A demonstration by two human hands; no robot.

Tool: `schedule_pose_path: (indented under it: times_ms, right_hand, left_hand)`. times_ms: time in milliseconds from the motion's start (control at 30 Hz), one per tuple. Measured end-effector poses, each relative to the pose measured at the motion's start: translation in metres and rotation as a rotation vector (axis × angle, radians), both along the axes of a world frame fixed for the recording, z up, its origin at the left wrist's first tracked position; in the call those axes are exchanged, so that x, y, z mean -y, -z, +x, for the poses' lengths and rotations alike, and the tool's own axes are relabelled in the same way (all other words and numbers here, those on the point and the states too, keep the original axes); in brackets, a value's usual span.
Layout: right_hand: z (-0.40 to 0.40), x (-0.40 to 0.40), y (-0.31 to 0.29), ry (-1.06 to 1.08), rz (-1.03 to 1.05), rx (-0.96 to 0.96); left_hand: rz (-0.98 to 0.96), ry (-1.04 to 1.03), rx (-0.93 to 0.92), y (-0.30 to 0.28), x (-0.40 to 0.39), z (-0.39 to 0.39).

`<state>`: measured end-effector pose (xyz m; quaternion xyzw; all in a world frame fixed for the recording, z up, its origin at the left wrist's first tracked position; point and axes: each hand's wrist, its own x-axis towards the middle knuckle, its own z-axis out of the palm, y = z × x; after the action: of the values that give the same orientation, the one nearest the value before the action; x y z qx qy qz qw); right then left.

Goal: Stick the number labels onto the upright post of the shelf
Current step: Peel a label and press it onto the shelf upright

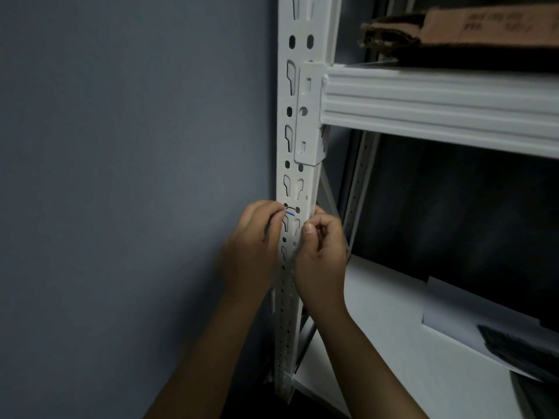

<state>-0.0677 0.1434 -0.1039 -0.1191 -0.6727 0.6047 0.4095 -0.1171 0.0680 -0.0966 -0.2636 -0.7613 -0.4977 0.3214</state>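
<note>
The white post (pixel 298 140) of the shelf stands upright against a grey wall (pixel 121 146), pierced all the way down by keyhole slots and round holes. Both hands meet on its front face, below the bracket (pixel 309 113) where the beam (pixel 438 101) joins the post. The left hand (pixel 257 237) lies against the post's left edge with its fingers curled and its fingertips pinching something small at the level of a pair of round holes; the right hand (pixel 322 246) is on the post's right edge, its fingers curled too and its thumb (pixel 308 229) pressed toward its forefinger in a pinch. Between the two hands, on the post's face, sits the label (pixel 289 213): only a short blue stroke and a thin dark line show, and the picture is too dim and blurred to read a number or to tell whether the label is already stuck down or held just off the metal. Right of the post, above the beam, a brown carton (pixel 484 22) lies on the upper shelf. Lower right of the post, a white board (pixel 393 343) carries a pale sheet (pixel 472 322) and a dark object (pixel 526 349) that cannot be made out.
</note>
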Motion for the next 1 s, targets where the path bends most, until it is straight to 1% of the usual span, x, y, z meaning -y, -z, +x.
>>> schedule_pose_path:
  times_ms: [267,400,667,1000]
  right_hand:
    - [0.001,-0.001,0.000,0.005,-0.007,-0.010]
    - [0.001,-0.001,0.001,0.005,0.004,0.006]
    - [0.001,-0.003,0.000,-0.020,-0.006,-0.012]
    - [0.003,-0.003,-0.003,-0.042,-0.013,-0.019]
  left_hand:
    - [-0.014,-0.069,-0.019,-0.006,-0.005,0.006]
    - [-0.023,-0.070,0.038,-0.008,-0.007,0.004]
    - [0.002,-0.061,-0.006,-0.008,-0.010,0.004]
    - [0.003,-0.040,-0.012,-0.005,-0.009,0.007]
